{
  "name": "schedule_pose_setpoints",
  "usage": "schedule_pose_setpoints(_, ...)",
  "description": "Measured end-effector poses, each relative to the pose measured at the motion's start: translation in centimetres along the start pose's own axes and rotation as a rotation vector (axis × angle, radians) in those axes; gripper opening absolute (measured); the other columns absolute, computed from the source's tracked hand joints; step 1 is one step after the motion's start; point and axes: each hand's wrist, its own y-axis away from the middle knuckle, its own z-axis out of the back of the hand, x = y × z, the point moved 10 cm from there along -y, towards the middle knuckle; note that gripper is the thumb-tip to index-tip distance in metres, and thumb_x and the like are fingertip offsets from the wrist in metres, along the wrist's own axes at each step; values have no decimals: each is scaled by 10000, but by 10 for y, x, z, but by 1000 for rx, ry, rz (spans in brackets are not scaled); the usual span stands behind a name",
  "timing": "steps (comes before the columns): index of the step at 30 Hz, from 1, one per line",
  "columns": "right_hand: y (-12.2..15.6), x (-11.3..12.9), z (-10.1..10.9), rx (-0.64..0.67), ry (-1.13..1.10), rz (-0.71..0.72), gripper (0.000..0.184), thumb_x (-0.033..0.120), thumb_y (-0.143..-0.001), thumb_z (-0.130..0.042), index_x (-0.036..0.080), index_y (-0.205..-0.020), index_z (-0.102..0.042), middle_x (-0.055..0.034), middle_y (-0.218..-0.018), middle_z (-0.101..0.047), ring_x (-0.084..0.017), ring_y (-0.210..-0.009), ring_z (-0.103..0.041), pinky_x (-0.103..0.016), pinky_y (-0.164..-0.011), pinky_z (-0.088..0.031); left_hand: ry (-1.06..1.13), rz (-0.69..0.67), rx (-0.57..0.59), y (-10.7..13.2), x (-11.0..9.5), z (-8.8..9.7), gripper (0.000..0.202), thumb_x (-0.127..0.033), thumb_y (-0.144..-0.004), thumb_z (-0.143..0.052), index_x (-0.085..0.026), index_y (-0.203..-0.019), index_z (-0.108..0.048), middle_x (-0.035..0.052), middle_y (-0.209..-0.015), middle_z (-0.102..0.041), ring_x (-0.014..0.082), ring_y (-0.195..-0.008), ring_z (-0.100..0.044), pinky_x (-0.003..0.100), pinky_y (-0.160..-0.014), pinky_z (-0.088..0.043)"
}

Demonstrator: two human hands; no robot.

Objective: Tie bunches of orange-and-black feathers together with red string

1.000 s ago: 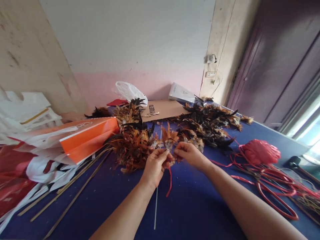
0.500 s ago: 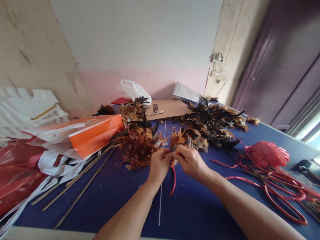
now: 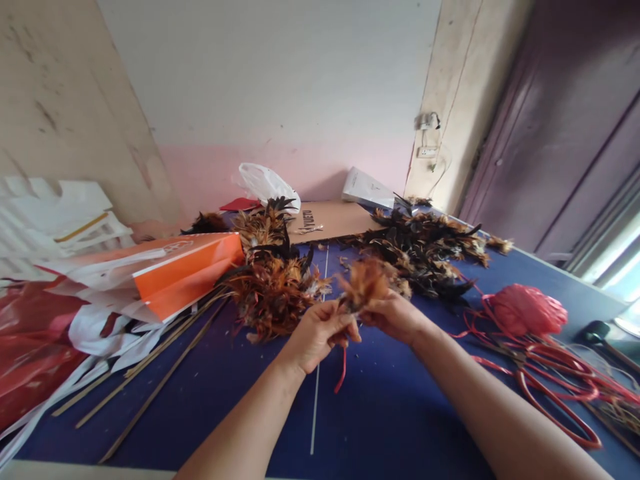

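A feather tuft (image 3: 365,283) is pinched by the left hand (image 3: 315,333) and right hand (image 3: 395,317), both closed on it. Feathers could be scattered if either pinch is slackened.

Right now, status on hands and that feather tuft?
Left hand, right hand both shut on feather tuft, above blue table. Red strip dangles from it. Feather pile lies just beyond.

The small orange-brown feather bunch (image 3: 364,285) is blurred, its base hidden in the left hand (image 3: 317,333) (fingers curled); a crumpled red plastic bag (image 3: 25,353) leaves frame left.
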Motion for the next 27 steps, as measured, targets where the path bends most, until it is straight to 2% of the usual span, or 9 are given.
schedule_pose_setpoints(1, -2, -8, -3, -21, -80, -31, 247, 376, -654, -618, 166, -647, -486, 43, -525, -459, -63, -439, -391, -206, -446, -320, 136, 9, -45, -1, 2, 6, 124, -210, -688, -645, -131, -652, -557, 0, -578, -607, 73, -527, -574, 127, -440, -392)
schedule_pose_setpoints(3, -3, -14, -6, -99, -70, -20, 242, 381, -686, -600, 162, -664, -498, 35, -530, -481, -61, -442, -400, -201, -448, -327, 345, 54, -152, -3, 12, 18, 74, -152, -691, -641, -125, -693, -573, -7, -597, -607, 60, -545, -587, 98, -442, -409)
schedule_pose_setpoints(5, -2, -6, -2, -213, 132, 69, 206, 356, -712, -583, 158, -675, -536, 24, -542, -503, -72, -464, -421, -204, -462, -346, 454, 120, -245, -4, 25, 28, 36, -106, -719, -604, -114, -749, -586, 6, -623, -619, 67, -563, -606, 95, -455, -441)
schedule_pose_setpoints(7, 4, 13, 0, -309, 418, 228, 155, 303, -728, -572, 162, -665, -567, 7, -592, -527, -92, -527, -462, -216, -508, -382, 486, 162, -301, -5, 35, 33, 30, -80, -747, -561, -97, -756, -583, 25, -625, -625, 79, -557, -614, 104, -454, -461)
schedule_pose_setpoints(9, 13, 33, -7, -330, 649, 405, 124, 240, -754, -541, 168, -658, -571, -19, -694, -549, -114, -629, -505, -232, -589, -416, 484, 176, -322, -5, 39, 35, 48, -70, -761, -536, -89, -743, -576, 33, -607, -621, 86, -540, -613, 114, -449, -471)
schedule_pose_setpoints(12, 22, 47, -24, -232, 853, 569, 136, 179, -798, -471, 172, -695, -559, -55, -853, -552, -125, -737, -530, -242, -673, -433, 436, 168, -310, -5, 39, 34, 58, -72, -764, -530, -88, -725, -571, 33, -575, -614, 90, -510, -603, 128, -437, -472)
schedule_pose_setpoints(17, 25, 45, -44, -2, 1064, 617, 157, 165, -829, -413, 172, -746, -546, -82, -1021, -543, -141, -849, -547, -248, -725, -438, 300, 211, -299, -4, 42, 32, 38, -84, -731, -574, -98, -696, -582, 35, -549, -617, 97, -468, -593, 139, -403, -454)
schedule_pose_setpoints(21, 21, 40, -44, 96, 1070, 563, 132, 133, -817, -423, 168, -820, -550, -68, -904, -602, -144, -822, -561, -259, -736, -432, 201, 289, -265, -3, 50, 30, 31, -92, -713, -595, -94, -683, -598, 37, -532, -614, 101, -452, -591, 145, -403, -454)
schedule_pose_setpoints(27, 18, 44, -34, 80, 992, 526, 136, 77, -768, -451, 163, -743, -553, -38, -789, -619, -124, -723, -562, -235, -680, -418, 103, 324, -208, -1, 48, 26, 103, -185, -658, -673, -103, -690, -620, 47, -585, -637, 114, -505, -612, 147, -411, -447)
